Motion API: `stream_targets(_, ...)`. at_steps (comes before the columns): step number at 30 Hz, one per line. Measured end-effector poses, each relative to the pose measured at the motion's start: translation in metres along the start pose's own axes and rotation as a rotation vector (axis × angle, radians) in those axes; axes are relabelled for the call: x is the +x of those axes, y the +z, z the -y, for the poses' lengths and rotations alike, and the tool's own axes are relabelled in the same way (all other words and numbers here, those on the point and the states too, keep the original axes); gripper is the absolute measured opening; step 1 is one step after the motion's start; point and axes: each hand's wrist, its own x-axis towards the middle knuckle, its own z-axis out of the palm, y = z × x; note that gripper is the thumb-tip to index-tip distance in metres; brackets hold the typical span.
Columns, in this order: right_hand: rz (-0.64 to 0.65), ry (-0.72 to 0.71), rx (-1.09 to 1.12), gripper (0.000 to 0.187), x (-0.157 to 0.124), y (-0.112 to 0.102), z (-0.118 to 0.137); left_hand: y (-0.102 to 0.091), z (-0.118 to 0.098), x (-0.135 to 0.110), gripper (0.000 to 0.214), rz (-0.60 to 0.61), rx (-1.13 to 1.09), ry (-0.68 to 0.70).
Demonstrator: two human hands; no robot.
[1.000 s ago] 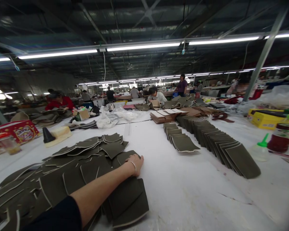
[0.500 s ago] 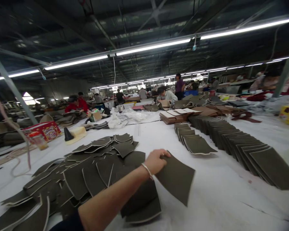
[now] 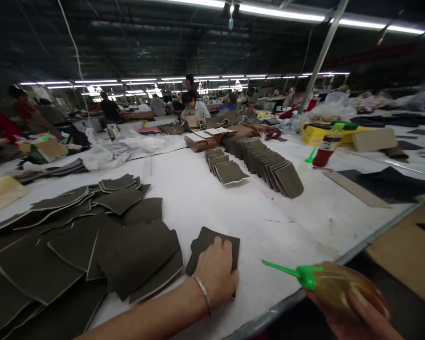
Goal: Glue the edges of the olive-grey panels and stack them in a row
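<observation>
Left hand [image 3: 216,271]: fingers bent and close together, on top of a dark olive panel [image 3: 206,240] flat on the white table [image 3: 173,182]; the knuckles hide the tips, so can't tell if they pinch it or only press. Right hand [image 3: 340,326]: fingers and thumb clamped round a brown squeeze bottle [image 3: 347,285], cut off at the bottom of the view. Bottle tilted nearly flat, off the table near its front edge, green nozzle [image 3: 306,276] pointing left toward the panel, tip well apart from it. Bracelet [image 3: 202,293] on left wrist.

Panel lies just right of a big spread pile [image 3: 134,250] of similar dark pieces, pale edges showing, overlapping loosely; gap of bare table between. Further back, a small stack [image 3: 228,171] of dark pieces, and right beside it a long fanned row [image 3: 265,163]. Behind those, a brown stack [image 3: 201,141] with white tops. Clear plastic bag [image 3: 108,153] further left. Right side: bottle with dark red contents [image 3: 326,150], yellow box [image 3: 311,134] behind it, black sheet [image 3: 393,182] nearer the edge, tan strip [image 3: 357,189] along its left.

Far side: co-worker in a light shirt [image 3: 200,109], head bent down; another person in red [image 3: 0,127] at far left.
</observation>
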Motion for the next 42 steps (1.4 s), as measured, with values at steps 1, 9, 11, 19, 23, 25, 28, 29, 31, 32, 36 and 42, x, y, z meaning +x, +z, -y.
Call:
stream_targets(1, 0.003, -0.009, 0.002, 0.075, 0.000, 0.002, 0.002, 0.002, -0.004, 0.002, 0.041, -0.004, 0.019, -0.015)
stream_targets(9, 0.033, -0.082, -0.046, 0.070, 0.002, 0.003, 0.005, -0.001, -0.008, 0.011, 0.043, 0.014, 0.062, -0.020)
stream_targets(11, 0.023, -0.081, -0.039, 0.070, 0.000, 0.008, 0.006, 0.000, -0.009, 0.011, 0.043, 0.006, 0.074, -0.027)
stream_targets(19, 0.021, -0.024, 0.015, 0.070, -0.008, 0.019, 0.009, 0.000, -0.015, 0.012, 0.038, 0.026, 0.198, 0.007)
stream_targets(23, 0.039, 0.045, 0.100, 0.064, -0.007, 0.019, 0.006, -0.004, -0.009, 0.010, 0.034, 0.004, 0.200, 0.054)
stream_targets(25, 0.064, 0.091, 0.141, 0.056, -0.005, 0.020, 0.005, -0.004, -0.007, 0.009, 0.037, -0.004, 0.201, 0.071)
stream_targets(28, 0.104, 0.180, 0.215, 0.049, 0.000, 0.023, 0.003, -0.001, -0.004, 0.006, 0.045, -0.015, 0.192, 0.090)
stream_targets(29, 0.113, 0.203, 0.239, 0.050, 0.001, 0.024, 0.002, 0.001, -0.004, 0.005, 0.049, -0.023, 0.190, 0.096)
stream_targets(31, 0.123, 0.223, 0.273, 0.056, 0.001, 0.028, 0.002, 0.005, -0.003, 0.004, 0.054, -0.046, 0.200, 0.105)
stream_targets(32, 0.129, 0.226, 0.273, 0.059, 0.000, 0.030, 0.002, 0.006, -0.003, 0.004, 0.054, -0.066, 0.209, 0.108)
stream_targets(36, 0.139, 0.131, 0.120, 0.061, -0.007, 0.036, 0.004, 0.006, 0.003, 0.003, 0.045, -0.140, 0.195, 0.139)
stream_targets(42, 0.306, -0.342, -0.449, 0.065, -0.003, 0.024, 0.000, -0.002, 0.018, 0.010, 0.045, -0.112, 0.115, 0.228)
